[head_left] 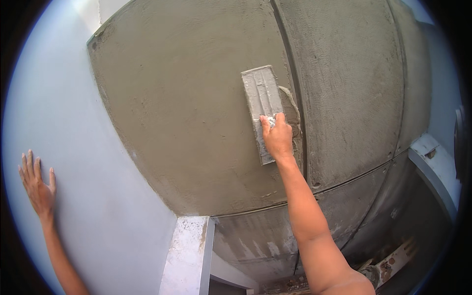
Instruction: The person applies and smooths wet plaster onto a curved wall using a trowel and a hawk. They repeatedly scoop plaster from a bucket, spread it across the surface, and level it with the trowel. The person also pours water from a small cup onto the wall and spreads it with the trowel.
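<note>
My right hand [278, 136] grips a rectangular plastering float [262, 101], smeared with grey mortar, and presses it flat against a freshly plastered grey wall [187, 123] just left of a vertical groove [295, 88]. A lump of wet mortar [290, 105] sits at the float's right edge. My left hand [37, 184] rests flat with fingers spread on the smooth pale painted wall [73, 147] at the far left, holding nothing.
A white-painted concrete post [189, 255] stands below the plastered area. Grooves divide the grey wall into panels. A pale ledge [432, 162] juts out at the right, and mortar-stained timber [393, 263] lies at the lower right.
</note>
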Action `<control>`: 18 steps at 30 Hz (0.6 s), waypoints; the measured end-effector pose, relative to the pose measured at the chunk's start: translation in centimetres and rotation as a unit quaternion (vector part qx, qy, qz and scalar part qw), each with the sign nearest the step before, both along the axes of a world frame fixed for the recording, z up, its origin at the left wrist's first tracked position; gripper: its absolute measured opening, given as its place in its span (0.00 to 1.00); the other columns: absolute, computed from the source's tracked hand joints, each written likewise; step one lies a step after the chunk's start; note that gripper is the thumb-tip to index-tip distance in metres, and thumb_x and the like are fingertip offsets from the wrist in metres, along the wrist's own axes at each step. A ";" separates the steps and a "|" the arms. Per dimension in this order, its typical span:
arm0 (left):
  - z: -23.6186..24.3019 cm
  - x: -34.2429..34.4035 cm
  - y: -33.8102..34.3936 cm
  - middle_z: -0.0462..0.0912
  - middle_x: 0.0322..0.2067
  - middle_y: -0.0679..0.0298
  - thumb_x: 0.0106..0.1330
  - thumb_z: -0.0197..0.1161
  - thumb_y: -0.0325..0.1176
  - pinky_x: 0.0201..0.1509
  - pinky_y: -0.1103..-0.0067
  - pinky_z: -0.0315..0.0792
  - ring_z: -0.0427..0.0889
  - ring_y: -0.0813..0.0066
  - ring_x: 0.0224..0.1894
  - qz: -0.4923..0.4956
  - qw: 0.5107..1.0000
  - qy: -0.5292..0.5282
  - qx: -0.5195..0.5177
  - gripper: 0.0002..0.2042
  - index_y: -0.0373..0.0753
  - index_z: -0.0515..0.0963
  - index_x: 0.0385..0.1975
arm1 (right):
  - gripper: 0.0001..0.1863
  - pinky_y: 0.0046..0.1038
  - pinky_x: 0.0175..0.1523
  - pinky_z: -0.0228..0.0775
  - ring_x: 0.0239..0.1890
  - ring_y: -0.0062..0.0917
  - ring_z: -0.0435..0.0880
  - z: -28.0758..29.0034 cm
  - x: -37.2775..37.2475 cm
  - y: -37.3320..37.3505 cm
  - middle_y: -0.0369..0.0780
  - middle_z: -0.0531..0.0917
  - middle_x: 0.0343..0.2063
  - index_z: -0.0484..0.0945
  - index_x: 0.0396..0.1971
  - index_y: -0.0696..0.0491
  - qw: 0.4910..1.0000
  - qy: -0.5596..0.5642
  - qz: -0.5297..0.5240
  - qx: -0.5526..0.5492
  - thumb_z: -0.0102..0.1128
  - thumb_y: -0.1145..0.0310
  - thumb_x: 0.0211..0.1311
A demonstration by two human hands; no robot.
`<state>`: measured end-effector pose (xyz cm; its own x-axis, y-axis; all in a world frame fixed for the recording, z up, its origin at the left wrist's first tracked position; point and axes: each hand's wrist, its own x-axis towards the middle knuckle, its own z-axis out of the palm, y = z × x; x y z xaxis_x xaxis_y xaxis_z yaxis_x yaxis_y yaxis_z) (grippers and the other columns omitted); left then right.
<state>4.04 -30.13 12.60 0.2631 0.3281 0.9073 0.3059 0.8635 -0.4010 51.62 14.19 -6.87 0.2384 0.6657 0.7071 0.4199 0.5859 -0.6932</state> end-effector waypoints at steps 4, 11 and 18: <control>0.2 -0.4 0.0 0.62 0.74 0.66 0.71 0.61 0.38 0.83 0.65 0.45 0.53 0.67 0.78 -0.017 0.999 0.022 -0.016 0.20 0.39 0.75 0.60 | 0.22 0.47 0.36 0.76 0.31 0.55 0.84 -5.2 -5.2 -2.2 0.58 0.82 0.23 0.71 0.37 0.63 0.989 -0.070 0.132 -0.002 0.62 0.55 0.70; 0.3 -0.1 0.0 0.62 0.74 0.63 0.70 0.61 0.36 0.83 0.63 0.46 0.53 0.65 0.78 -0.036 0.998 0.038 -0.031 0.20 0.38 0.75 0.60 | 0.23 0.27 0.12 0.65 0.09 0.17 0.67 -16.5 -2.0 -3.1 0.31 0.67 0.13 0.67 0.33 0.55 0.752 0.614 0.234 -0.057 0.61 0.49 0.72; 0.1 1.1 0.4 0.61 0.74 0.60 0.69 0.61 0.36 0.82 0.62 0.45 0.52 0.62 0.78 -0.025 1.000 -0.008 -0.009 0.21 0.34 0.75 0.59 | 0.23 0.27 0.10 0.61 0.08 0.18 0.65 -11.7 -2.6 -1.2 0.32 0.65 0.14 0.65 0.31 0.52 0.744 0.591 0.306 -0.058 0.62 0.48 0.70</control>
